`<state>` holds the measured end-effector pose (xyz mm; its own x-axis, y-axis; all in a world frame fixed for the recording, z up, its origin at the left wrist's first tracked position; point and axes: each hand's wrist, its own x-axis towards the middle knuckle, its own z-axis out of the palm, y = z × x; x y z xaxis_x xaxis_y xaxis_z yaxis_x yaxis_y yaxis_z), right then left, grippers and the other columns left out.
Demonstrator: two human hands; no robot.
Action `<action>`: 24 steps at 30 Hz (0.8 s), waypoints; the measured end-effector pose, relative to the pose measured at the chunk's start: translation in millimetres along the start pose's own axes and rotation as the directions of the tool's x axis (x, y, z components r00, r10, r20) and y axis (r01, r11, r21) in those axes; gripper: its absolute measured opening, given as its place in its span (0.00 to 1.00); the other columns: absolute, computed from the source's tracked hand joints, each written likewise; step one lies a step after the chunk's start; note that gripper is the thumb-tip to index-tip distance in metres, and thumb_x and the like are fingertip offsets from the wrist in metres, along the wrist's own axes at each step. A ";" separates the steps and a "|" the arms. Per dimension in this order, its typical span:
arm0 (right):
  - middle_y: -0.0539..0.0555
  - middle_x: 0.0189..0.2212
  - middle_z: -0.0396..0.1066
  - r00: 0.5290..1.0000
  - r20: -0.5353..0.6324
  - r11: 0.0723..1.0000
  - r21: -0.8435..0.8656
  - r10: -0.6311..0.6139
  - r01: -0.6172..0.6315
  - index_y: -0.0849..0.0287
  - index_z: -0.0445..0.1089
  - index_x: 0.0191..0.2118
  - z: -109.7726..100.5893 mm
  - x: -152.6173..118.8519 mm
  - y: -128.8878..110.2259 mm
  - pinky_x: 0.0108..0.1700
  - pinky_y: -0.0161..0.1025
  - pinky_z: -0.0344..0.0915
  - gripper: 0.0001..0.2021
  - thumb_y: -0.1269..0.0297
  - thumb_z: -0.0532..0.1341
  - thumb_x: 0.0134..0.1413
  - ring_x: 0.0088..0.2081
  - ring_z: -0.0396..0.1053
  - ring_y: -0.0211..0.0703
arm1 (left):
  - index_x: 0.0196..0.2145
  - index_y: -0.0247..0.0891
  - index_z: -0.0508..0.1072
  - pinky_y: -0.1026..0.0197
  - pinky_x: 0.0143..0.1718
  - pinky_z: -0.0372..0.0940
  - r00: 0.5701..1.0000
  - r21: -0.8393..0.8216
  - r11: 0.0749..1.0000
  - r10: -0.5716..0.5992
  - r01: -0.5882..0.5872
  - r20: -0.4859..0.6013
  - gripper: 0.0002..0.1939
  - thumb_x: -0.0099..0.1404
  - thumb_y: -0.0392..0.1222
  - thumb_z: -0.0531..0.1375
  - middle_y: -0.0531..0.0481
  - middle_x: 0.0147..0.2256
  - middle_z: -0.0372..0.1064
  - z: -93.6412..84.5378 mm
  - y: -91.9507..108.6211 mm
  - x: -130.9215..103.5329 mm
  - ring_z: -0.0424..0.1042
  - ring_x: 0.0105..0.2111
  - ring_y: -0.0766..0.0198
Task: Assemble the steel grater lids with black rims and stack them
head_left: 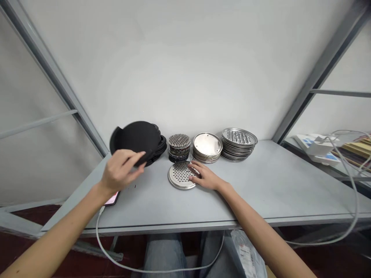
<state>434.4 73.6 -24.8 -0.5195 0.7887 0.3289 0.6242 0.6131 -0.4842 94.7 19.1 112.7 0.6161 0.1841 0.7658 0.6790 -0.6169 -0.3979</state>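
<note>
My left hand [123, 168] pinches the near edge of a round black plastic piece [136, 137], raised and tilted in front of a stack of black pieces [162, 146]. Resting on the right edge of a round metal grater plate [181, 175] is my right hand [204, 175], fingers spread. That plate lies flat on the grey table [174, 208]. Behind it stand a small stack of round grater discs [179, 142], a stack of smooth metal plates [207, 144] and a taller stack of large grater plates [239, 139].
A phone [112, 199] with a white cable [108, 256] lies under my left forearm. On the right side are white boxes [319, 148] and a pile of yellowish sheets [356, 151]. A plastic-wrapped package [246, 255] is below the table's front edge.
</note>
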 end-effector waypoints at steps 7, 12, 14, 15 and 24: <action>0.68 0.60 0.61 0.997 0.046 0.997 0.037 0.066 -0.068 0.65 0.67 0.57 -19.9 -4.1 4.1 0.59 0.52 0.60 0.29 0.54 0.64 0.51 0.60 0.62 0.59 | 0.56 0.42 0.65 0.52 0.35 0.70 0.985 -0.235 0.970 -0.015 0.056 0.174 0.23 0.63 0.33 0.59 0.43 0.35 0.71 30.9 57.1 -34.4 0.72 0.34 0.55; 0.58 0.49 0.73 0.990 -0.034 0.990 0.013 0.139 -0.139 0.56 0.77 0.43 -35.9 -12.7 6.9 0.50 0.48 0.68 0.18 0.50 0.63 0.52 0.47 0.72 0.55 | 0.55 0.44 0.65 0.49 0.37 0.71 0.963 -0.374 0.920 -0.018 0.121 0.267 0.23 0.62 0.32 0.57 0.43 0.37 0.71 46.1 72.2 -55.9 0.72 0.36 0.54; 0.56 0.44 0.76 0.971 -0.073 0.973 -0.015 0.229 -0.230 0.54 0.77 0.40 -38.1 -14.3 7.1 0.47 0.47 0.68 0.17 0.48 0.65 0.49 0.43 0.73 0.53 | 0.53 0.43 0.65 0.49 0.37 0.71 0.960 -0.407 0.902 -0.026 0.143 0.278 0.22 0.61 0.32 0.57 0.42 0.37 0.71 49.8 74.7 -59.6 0.71 0.37 0.53; 0.55 0.42 0.76 0.959 -0.084 0.962 -0.020 0.270 -0.273 0.54 0.77 0.39 -38.5 -14.6 7.4 0.46 0.47 0.68 0.18 0.47 0.66 0.48 0.42 0.73 0.53 | 0.52 0.42 0.65 0.49 0.38 0.71 0.959 -0.422 0.893 -0.030 0.153 0.283 0.22 0.61 0.31 0.57 0.42 0.37 0.71 51.5 75.4 -60.9 0.71 0.37 0.53; 0.59 0.52 0.71 0.961 -0.041 0.957 0.109 0.274 -0.268 0.59 0.67 0.57 -36.6 -15.0 13.1 0.50 0.46 0.67 0.29 0.54 0.66 0.49 0.49 0.70 0.53 | 0.43 0.39 0.68 0.49 0.38 0.69 0.927 -0.519 0.824 -0.022 0.229 0.375 0.15 0.56 0.33 0.58 0.42 0.35 0.70 52.8 73.2 -76.5 0.70 0.36 0.53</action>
<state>471.6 71.5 -6.4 -0.3040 0.9277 0.2167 0.6733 0.3701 -0.6401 118.3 0.3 -1.7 0.7058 0.4712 0.5290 0.4935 -0.8628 0.1101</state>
